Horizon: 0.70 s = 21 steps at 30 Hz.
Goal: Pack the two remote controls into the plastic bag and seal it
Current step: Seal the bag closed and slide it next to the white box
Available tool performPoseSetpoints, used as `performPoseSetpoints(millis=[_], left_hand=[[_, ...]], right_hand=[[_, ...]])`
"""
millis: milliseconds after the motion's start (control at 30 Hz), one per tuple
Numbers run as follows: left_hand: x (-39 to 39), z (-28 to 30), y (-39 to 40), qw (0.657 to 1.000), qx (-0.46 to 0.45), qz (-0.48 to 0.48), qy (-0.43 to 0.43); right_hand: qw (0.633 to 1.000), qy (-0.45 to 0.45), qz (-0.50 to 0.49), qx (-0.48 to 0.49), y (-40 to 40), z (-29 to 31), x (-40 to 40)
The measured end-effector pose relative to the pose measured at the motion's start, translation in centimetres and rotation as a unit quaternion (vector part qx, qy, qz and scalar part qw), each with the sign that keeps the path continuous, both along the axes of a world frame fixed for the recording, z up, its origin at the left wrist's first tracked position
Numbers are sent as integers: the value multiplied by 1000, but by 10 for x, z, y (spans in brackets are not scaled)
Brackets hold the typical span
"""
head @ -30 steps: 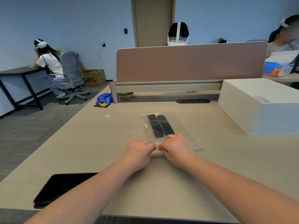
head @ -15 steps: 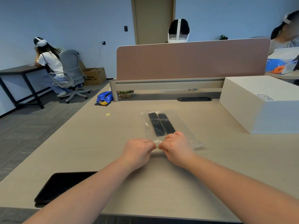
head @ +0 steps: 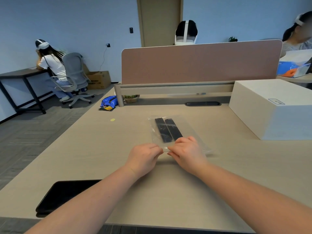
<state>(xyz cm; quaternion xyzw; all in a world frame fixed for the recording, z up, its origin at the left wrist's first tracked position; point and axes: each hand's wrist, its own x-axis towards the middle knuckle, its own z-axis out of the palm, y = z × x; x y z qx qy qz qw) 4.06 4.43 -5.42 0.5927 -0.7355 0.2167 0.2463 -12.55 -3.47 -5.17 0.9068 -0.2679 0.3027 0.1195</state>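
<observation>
Inside clear bag (head: 189, 132), two black remotes (head: 168, 130)

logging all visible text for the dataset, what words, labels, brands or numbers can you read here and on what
Nothing can be read for certain.
White box: small framed label on its top, too blurred to read.
Cardboard box on the floor: dark print, too small to read.
Two remote controls in the plastic bag: pale button marks, not legible.
Blue packet on the floor: print unreadable.
</observation>
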Motion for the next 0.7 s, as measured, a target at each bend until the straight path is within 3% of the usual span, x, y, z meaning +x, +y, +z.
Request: performPoseSetpoints(millis=[267, 700], left_hand=[[2, 0, 0, 1000, 0, 0, 17], [0, 0, -3, 999, 31, 8, -30]], right_hand=[[1000, 1, 14, -16, -2, -1, 4], [999, 28, 42, -19, -3, -5, 7]])
